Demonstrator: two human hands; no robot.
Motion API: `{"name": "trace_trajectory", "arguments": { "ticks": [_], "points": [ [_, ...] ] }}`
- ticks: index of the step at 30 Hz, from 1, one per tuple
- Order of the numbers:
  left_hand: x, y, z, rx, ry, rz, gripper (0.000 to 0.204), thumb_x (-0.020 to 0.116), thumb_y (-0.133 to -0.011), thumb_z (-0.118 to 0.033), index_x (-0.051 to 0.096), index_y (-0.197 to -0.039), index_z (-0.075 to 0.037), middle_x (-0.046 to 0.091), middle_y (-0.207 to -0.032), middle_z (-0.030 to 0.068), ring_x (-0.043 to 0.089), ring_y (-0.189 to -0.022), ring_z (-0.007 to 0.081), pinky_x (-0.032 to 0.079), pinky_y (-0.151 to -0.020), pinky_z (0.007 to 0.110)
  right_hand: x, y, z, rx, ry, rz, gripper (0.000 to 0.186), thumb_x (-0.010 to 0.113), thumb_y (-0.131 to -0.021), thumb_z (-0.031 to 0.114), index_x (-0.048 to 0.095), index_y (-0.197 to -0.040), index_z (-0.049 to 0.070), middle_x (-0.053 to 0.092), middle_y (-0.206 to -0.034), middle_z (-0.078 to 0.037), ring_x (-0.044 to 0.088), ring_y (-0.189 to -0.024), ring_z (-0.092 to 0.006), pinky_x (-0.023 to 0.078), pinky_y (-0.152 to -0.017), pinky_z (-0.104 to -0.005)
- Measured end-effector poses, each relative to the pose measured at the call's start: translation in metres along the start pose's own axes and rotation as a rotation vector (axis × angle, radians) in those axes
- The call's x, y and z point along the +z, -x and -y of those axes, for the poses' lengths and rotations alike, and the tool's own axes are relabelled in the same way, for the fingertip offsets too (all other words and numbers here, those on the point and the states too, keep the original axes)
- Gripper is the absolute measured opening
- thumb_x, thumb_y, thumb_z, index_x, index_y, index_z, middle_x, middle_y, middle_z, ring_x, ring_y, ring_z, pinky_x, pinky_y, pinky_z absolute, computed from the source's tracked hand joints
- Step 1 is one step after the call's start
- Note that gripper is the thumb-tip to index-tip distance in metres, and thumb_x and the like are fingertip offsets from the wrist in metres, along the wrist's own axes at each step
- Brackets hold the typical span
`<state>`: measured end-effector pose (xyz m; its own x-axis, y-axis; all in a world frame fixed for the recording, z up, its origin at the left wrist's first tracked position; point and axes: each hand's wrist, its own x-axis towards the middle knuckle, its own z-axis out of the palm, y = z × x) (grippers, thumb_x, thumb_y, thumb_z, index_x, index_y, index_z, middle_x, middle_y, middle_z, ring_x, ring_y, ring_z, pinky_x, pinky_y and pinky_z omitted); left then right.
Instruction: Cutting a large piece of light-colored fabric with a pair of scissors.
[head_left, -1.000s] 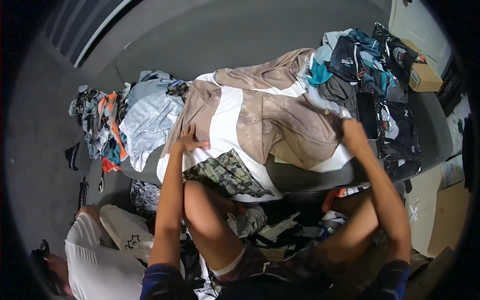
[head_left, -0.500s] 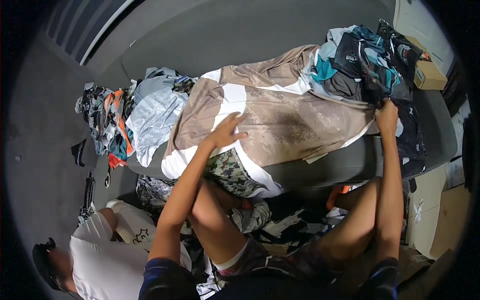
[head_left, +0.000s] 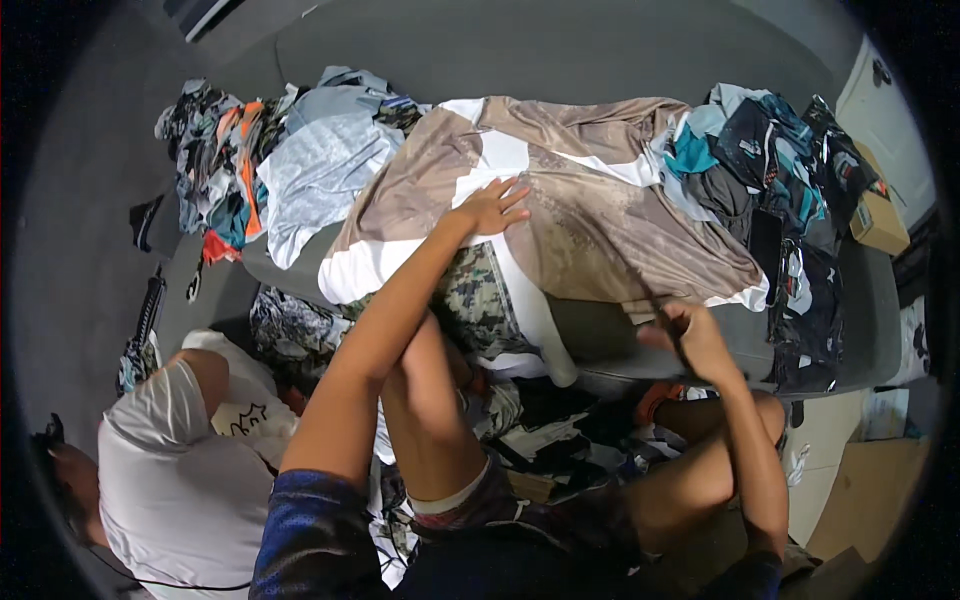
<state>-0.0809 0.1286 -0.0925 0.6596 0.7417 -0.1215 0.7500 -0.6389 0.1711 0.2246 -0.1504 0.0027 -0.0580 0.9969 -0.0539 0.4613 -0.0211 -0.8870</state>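
Brown camouflage fabric with white panels (head_left: 600, 240) lies spread over a grey couch. My left hand (head_left: 485, 213) rests flat on a white part of it, fingers apart. Off the fabric's front edge, my right hand (head_left: 695, 340) is closed round a long, thin dark thing (head_left: 645, 285). Blur hides its kind; it slants up and left over the brown fabric. Green camouflage cloth (head_left: 480, 300) and a white strip hang over the couch's front edge below my left hand.
Piles of cut fabric lie left (head_left: 225, 180) and right (head_left: 770, 150) on the couch (head_left: 600, 50). A black phone-like slab (head_left: 766, 245), dark plastic packaging (head_left: 810, 320) and a cardboard box (head_left: 880, 220) are at right. Another person in white (head_left: 190, 450) sits at lower left.
My right hand has come from the fabric's right end down and left, with the thin dark thing. My left hand has shifted up and right in view and now lies flat. The view has tilted.
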Motion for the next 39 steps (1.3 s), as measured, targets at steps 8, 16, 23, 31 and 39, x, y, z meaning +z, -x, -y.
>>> {"name": "trace_trajectory", "arguments": {
  "ticks": [8, 16, 23, 31, 39],
  "points": [
    [0.007, -0.013, 0.0, 0.131, -0.048, -0.26, 0.061, 0.05, -0.09, -0.048, 0.034, -0.142, -0.02, 0.033, -0.145, 0.0057, 0.032, -0.132, 0.0327, 0.029, -0.107, 0.043, 0.031, 0.037, -0.015, 0.479, -0.143, 0.43, 0.026, 0.065, -0.085, 0.014, 0.052, -0.063, 0.007, 0.05, -0.055, 0.002, 0.045, -0.052, -0.0078, 0.039, -0.052, -0.0218],
    [-0.04, 0.032, -0.056, 0.373, 0.167, 0.046, 0.07, 0.066, -0.079, -0.039, 0.038, -0.139, -0.016, 0.036, -0.142, 0.0099, 0.035, -0.129, 0.0341, 0.033, -0.103, 0.043, 0.033, 0.033, -0.049, 0.307, -0.166, 0.499, 0.035, 0.068, -0.085, 0.025, 0.049, -0.06, 0.008, 0.048, -0.05, 0.0, 0.044, -0.044, -0.0085, 0.036, -0.045, -0.0219],
    [-0.023, 0.059, -0.055, 0.492, 0.166, -0.026, 0.085, 0.073, -0.07, -0.045, 0.036, -0.141, -0.015, 0.032, -0.145, 0.0154, 0.032, -0.132, 0.0355, 0.031, -0.104, 0.044, 0.038, 0.011, -0.028, 0.352, -0.11, 0.549, 0.042, 0.069, -0.084, 0.033, 0.047, -0.057, 0.009, 0.043, -0.045, 0.002, 0.041, -0.037, -0.0087, 0.032, -0.039, -0.0225],
    [-0.016, 0.063, -0.047, 0.513, 0.094, -0.064, 0.096, 0.074, -0.067, -0.05, 0.03, -0.145, -0.016, 0.022, -0.15, 0.0163, 0.021, -0.138, 0.0376, 0.027, -0.108, 0.046, 0.032, 0.005, -0.017, 0.373, -0.1, 0.622, 0.037, 0.067, -0.085, 0.025, 0.047, -0.058, 0.008, 0.047, -0.05, 0.0, 0.044, -0.042, -0.008, 0.034, -0.04, -0.0216],
    [-0.012, 0.057, -0.04, 0.529, 0.05, -0.038, 0.1, 0.072, -0.067, -0.057, 0.026, -0.147, -0.017, 0.019, -0.152, 0.0154, 0.018, -0.139, 0.0387, 0.024, -0.109, 0.048, 0.044, -0.007, -0.035, 0.374, -0.238, 0.575, 0.04, 0.067, -0.085, 0.029, 0.045, -0.057, 0.01, 0.043, -0.049, 0.001, 0.039, -0.039, -0.0073, 0.033, -0.038, -0.0227]
  ]
}}
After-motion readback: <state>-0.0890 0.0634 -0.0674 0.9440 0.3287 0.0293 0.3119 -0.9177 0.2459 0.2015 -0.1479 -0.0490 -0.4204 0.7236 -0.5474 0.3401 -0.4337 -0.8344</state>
